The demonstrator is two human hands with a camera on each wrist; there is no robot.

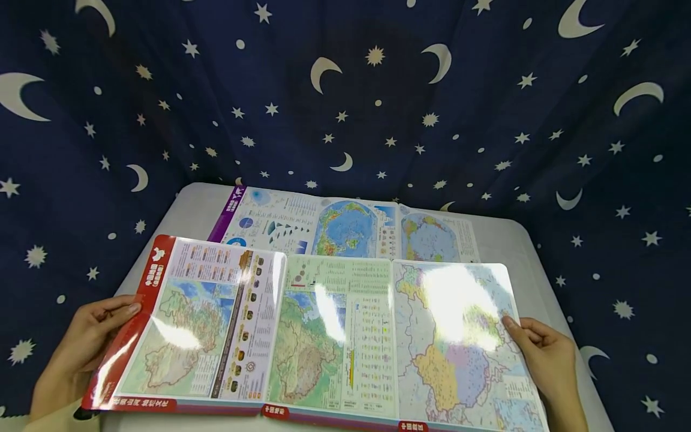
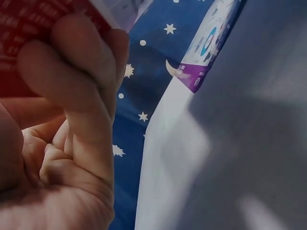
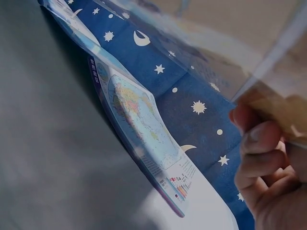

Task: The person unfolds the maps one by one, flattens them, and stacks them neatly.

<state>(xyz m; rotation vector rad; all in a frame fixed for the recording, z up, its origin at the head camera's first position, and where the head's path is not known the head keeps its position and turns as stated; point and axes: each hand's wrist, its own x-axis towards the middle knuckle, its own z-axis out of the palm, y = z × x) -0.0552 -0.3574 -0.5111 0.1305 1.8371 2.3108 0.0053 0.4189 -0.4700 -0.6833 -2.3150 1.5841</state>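
A glossy fold-out map (image 1: 372,336) with a red left border spreads across the front in the head view, its three printed panels opened out and bright glare on each. My left hand (image 1: 89,336) pinches the red border between thumb and fingers. At the opposite edge my right hand (image 1: 547,360) grips the map, thumb on its printed face. The left wrist view has the curled fingers (image 2: 81,91) against the red border (image 2: 19,28). In the right wrist view, fingertips (image 3: 263,136) hold the map's edge, raised above the table.
Behind the held map, a second fold-out map (image 1: 345,225) with a purple left border lies on the white table (image 1: 186,210), partly covered from view. A dark blue curtain (image 1: 378,78) with moons and stars hangs around the table's back and sides.
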